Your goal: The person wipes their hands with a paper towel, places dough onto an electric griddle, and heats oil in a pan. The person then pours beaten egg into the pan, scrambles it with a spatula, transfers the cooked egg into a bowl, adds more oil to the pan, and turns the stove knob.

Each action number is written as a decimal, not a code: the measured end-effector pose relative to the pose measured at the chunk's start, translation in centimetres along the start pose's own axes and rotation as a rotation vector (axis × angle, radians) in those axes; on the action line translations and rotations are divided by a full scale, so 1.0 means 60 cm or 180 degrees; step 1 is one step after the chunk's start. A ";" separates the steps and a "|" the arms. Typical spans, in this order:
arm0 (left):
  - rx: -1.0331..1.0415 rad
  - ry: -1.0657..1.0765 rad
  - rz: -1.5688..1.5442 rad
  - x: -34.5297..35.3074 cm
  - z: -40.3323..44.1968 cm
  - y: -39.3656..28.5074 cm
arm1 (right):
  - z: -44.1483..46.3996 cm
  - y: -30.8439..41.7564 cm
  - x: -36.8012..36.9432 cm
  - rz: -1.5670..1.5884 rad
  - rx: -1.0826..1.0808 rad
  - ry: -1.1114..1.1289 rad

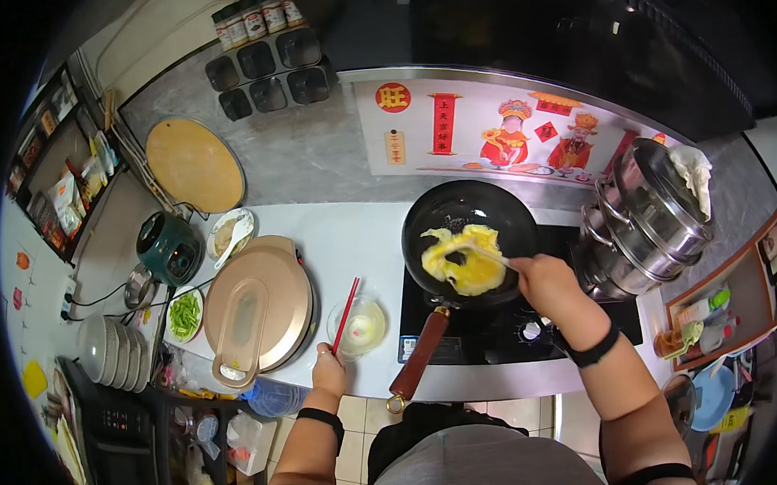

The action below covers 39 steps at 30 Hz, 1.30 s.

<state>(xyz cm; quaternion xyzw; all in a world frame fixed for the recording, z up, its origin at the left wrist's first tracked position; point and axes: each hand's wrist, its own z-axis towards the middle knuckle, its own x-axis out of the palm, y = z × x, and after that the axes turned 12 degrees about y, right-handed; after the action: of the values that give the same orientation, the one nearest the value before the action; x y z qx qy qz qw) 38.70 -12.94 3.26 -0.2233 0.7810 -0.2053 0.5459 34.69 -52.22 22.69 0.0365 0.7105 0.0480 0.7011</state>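
Beside stacked pots (660,218), wok handle (421,354) jutting out — left hand (329,372) gripping red chopsticks (347,312), right hand (546,286) a pale utensil (491,254)

The smooth white counter (345,240) carries a round rose-gold electric griddle (274,291), a clear bowl (375,331) and a flat black glass cooktop (488,333).

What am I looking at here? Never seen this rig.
There's no robot: a person works bare-handed, and the single picture comes from a camera on their head, looking forward and down. The right hand holds a pale utensil in the yellow, egg-like food inside a black wok. The left hand holds red chopsticks by a clear bowl. Also on the white counter: a round appliance and green vegetables on a plate.
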 end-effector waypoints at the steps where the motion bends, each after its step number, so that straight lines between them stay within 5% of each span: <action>1: 0.0024 0.0008 0.0007 0.000 0.002 0.004 | 0.018 -0.002 0.011 0.0088 0.0102 -0.0160; 17: 0.0376 -0.0112 -0.0241 -0.002 0.003 0.019 | -0.049 -0.024 -0.064 -0.0091 0.0053 0.0229; 19: 0.1331 -0.1178 0.0602 -0.002 0.005 0.018 | -0.005 -0.031 -0.025 -0.0054 0.0219 0.0128; 22: 0.1842 -0.1630 0.0316 -0.045 -0.022 -0.046 | 0.042 -0.032 0.004 0.0086 0.0443 -0.0032; 23: 0.1860 -0.1614 0.0315 -0.046 -0.030 -0.050 | 0.054 -0.038 0.017 0.0120 0.0463 -0.0035; 25: 0.1290 -0.0484 -0.1507 -0.049 -0.049 -0.055 | 0.052 -0.045 0.023 0.0149 0.0495 -0.0040; 31: 0.1198 -0.0192 -0.1234 -0.100 -0.158 -0.116 | -0.048 -0.055 -0.101 -0.0114 -0.0113 0.0302; 34: 0.1078 0.0406 -0.1873 -0.093 -0.175 -0.111 | -0.059 -0.043 -0.103 -0.0252 -0.0123 0.0751; 36: 0.2236 -0.0109 -0.1352 -0.077 -0.171 -0.128 | -0.030 -0.043 -0.068 -0.0183 -0.0056 0.0429; 39: 0.1998 0.0308 -0.1274 -0.086 -0.196 -0.182 | 0.016 -0.030 -0.029 -0.0145 0.0123 0.0006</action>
<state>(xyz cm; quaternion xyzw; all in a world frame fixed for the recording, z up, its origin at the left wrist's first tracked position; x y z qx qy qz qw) 30.55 -18.01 17.13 -0.1833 0.6459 -0.5477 0.4993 35.70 -54.19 24.16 0.0338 0.7126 0.0183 0.7005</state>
